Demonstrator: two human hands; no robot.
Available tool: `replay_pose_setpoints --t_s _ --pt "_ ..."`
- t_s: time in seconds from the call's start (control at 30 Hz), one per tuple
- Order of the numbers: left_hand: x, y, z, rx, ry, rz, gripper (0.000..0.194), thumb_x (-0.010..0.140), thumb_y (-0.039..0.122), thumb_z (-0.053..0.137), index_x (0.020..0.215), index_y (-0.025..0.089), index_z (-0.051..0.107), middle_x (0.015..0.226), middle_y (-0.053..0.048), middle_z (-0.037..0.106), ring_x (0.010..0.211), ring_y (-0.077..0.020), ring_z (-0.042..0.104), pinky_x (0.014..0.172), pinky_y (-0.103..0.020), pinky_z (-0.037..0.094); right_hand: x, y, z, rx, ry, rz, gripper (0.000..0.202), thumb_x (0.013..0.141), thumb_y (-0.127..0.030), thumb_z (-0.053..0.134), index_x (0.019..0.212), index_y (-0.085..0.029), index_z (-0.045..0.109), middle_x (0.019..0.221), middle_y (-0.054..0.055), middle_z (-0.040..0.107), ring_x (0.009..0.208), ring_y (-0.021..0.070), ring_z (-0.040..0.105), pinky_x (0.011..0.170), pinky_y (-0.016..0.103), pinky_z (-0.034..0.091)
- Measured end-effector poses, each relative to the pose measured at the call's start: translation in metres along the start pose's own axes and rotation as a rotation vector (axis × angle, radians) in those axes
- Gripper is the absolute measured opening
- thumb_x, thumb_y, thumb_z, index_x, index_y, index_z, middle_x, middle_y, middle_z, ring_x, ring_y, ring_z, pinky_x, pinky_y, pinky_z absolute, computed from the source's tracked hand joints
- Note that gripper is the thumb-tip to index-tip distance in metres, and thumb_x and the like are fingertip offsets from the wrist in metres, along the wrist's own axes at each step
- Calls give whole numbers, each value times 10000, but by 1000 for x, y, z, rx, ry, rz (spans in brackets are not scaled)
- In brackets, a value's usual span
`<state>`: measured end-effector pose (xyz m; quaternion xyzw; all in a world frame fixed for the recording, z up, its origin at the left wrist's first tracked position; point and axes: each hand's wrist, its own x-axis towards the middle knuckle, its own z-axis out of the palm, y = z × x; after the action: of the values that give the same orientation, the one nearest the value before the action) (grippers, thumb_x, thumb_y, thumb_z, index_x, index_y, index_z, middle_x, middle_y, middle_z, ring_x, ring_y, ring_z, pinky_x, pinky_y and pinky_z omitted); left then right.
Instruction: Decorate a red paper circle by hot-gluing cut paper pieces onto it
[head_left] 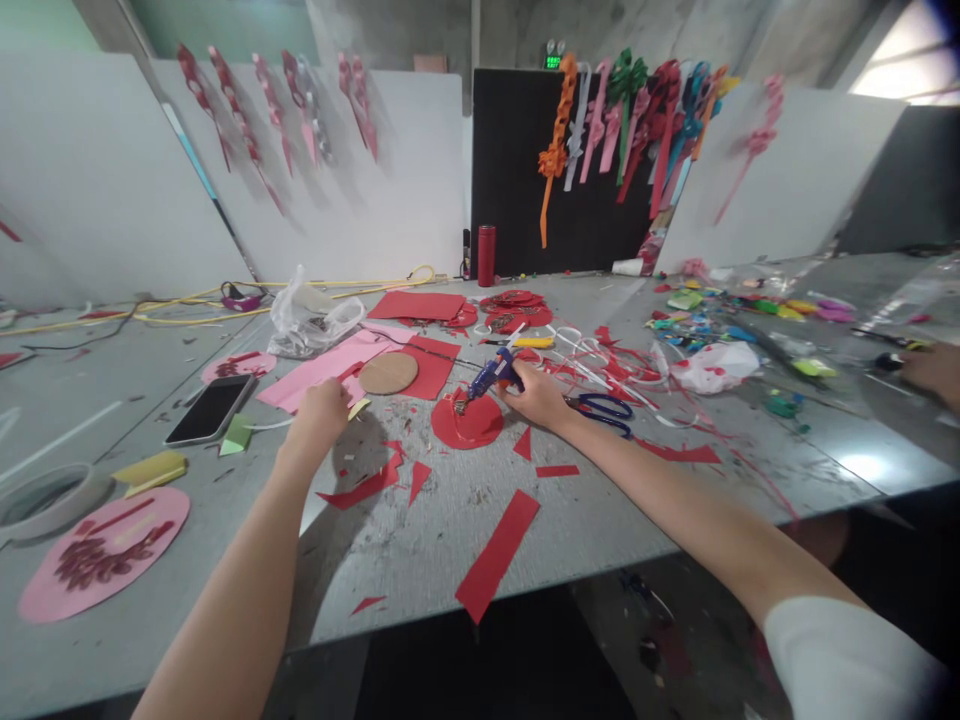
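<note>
A grey worktop [585, 520], strewn with red scraps, is set in a concrete-walled room. Its far edge is lined with white panels [397, 200] and a black panel [510, 150], over whose tops ribbon ornaments [555, 160] are hung. A red flask [487, 256] is stood upright at the middle of the far edge. Toward the left edge, a phone [210, 410] and, closer to the near left corner, a pink disc [135, 572] are laid flat. At the right edge, a co-worker's hand [937, 372] can be seen.

A blue glue gun [491, 372] is held above the middle of the worktop, its long axis slanted; its nozzle is pointed down, toward the left edge and the near edge, over a red disc [480, 430]. Whether the tip is touching cannot be told.

The glue gun is gripped in the right hand [536, 395], fingers wrapped around it, just beside dark-blue-handled scissors [604, 408]. The left hand [326, 405] is curled nearly closed near a cardboard disc [388, 373]; whether anything is pinched in it cannot be told.
</note>
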<state>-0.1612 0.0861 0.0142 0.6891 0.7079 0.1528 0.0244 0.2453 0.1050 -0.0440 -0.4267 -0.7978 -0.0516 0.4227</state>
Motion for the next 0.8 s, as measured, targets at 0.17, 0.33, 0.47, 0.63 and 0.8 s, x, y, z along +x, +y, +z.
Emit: replay_pose_setpoints --t_s 0.17,0.33,0.47,0.63,0.8 --pt "-10 48 5 -173 -25 168 249 899 219 524 992 149 745 1012 -113 795 972 -268 723 860 -326 515 1 -1 -1 23 24 18 239 966 -454 622 1012 -224 578 899 60 698 787 230 655 714 321 473" --pt "-25 81 18 -314 -74 315 279 928 192 495 984 156 765 930 -89 792 881 -236 719 854 -323 525 0 -2 -2 30 25 51 234 960 -455 627 1004 -229 582 894 54 700 775 227 650 712 324 471" --pt "-34 97 35 -431 -49 369 237 903 169 538 1021 160 743 942 -83 797 862 -220 721 801 -303 521 0 -1 -1 21 34 63 227 949 -448 638 982 -231 581 870 47 691 759 226 643 704 323 469" --pt "-39 109 53 -491 -19 374 153 904 159 582 1000 160 702 924 -84 796 870 -228 737 808 -312 525 1 -1 -1 25 21 61 235 949 -448 642 1004 -225 589 885 57 697 781 230 646 722 321 478" --pt "-38 114 62 -509 13 397 150 921 152 584 992 164 716 943 -93 803 893 -230 747 841 -317 538 2 -2 -1 27 35 36 219 951 -433 638 977 -223 582 895 54 693 784 225 647 718 317 472"
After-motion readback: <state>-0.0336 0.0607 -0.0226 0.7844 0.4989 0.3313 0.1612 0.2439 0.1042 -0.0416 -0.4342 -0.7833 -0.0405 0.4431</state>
